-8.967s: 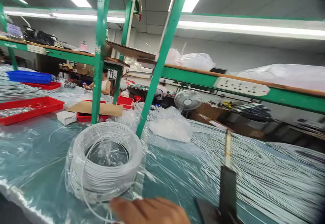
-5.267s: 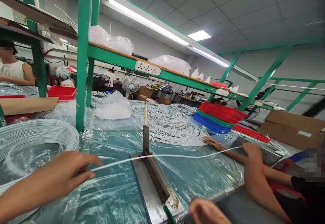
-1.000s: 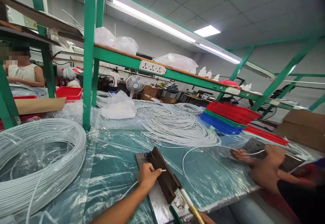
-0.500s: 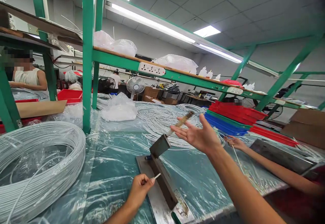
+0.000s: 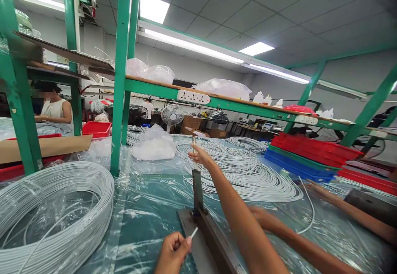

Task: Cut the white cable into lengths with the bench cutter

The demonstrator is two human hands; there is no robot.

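Two hands work at the cutter (image 5: 211, 232). Nearest, the left hand (image 5: 172, 255) pinches the white wire end (image 5: 193, 233) between thumb and fingers, just beside the blade. Farther, the right hand (image 5: 198, 155) closes its fingers around the raised lever handle (image 5: 194, 152), before the wire piles (image 5: 245, 170).

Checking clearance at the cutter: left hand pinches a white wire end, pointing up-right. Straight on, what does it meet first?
Probably the cutter's dark base bar, just beyond the wire tip held by the left hand. Depth is unclear; the raised blade arm stands farther back.
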